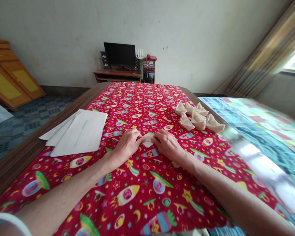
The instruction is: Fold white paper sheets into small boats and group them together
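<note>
A small folded piece of white paper (148, 140) lies low over the cloth between my two hands. My left hand (128, 143) pinches its left end between thumb and fingers, and my right hand (169, 144) grips the right end the same way. Fingers cover both ends, so only the pointed middle shows. Off to the left is a fanned stack of flat paper sheets (82, 132), the top one bearing a faint green line. Beyond my right hand sits a cluster of several folded paper boats (198, 118), pale and upright.
A red patterned cloth (127, 193) covers most of the brown wooden table (22, 164). At the far wall stand a black monitor (120, 55), speakers and a red telephone (149, 58). To the right is a bed with a colourful cover (267, 127); a wooden cabinet (12, 75) is far left.
</note>
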The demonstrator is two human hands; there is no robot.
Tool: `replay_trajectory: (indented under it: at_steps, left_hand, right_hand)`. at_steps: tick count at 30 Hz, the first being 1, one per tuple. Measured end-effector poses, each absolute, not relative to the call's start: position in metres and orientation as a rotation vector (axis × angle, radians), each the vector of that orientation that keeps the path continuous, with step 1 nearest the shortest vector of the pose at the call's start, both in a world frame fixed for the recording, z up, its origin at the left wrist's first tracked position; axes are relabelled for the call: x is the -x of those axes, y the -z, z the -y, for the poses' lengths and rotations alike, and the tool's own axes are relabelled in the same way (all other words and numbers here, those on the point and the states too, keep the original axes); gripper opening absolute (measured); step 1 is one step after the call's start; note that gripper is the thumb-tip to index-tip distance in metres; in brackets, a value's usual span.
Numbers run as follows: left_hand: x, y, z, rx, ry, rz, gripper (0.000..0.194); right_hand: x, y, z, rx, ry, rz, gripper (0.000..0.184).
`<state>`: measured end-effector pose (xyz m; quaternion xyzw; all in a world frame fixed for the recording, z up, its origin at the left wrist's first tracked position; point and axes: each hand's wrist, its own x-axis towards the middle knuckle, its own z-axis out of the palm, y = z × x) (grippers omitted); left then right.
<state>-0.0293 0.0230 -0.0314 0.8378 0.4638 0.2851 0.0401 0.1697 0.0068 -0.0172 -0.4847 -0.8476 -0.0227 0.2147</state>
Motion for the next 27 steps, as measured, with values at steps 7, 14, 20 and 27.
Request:
replay_trajectory:
  at_steps: [7, 14, 20, 27]
  left_hand:
    - [0.027, 0.023, -0.017, -2.748, -0.676, -1.565, 0.023]
    - [0.026, 0.021, -0.014, -2.863, -0.597, -1.651, 0.028]
    - [0.023, 0.017, -0.01, -2.825, -0.593, -1.684, 0.026]
    - [0.021, 0.01, -0.008, -2.768, -0.574, -1.683, 0.021]
  right_hand:
    - [-0.166, 0.011, -0.005, 1.482, 0.206, 2.505, 0.023]
    - [-0.169, 0.013, -0.01, 1.43, 0.2, 2.57, 0.021]
    - [-0.169, 0.015, -0.011, 1.449, 0.186, 2.536, 0.023]
    - [-0.165, 0.004, -0.009, 1.543, 0.181, 2.548, 0.02]
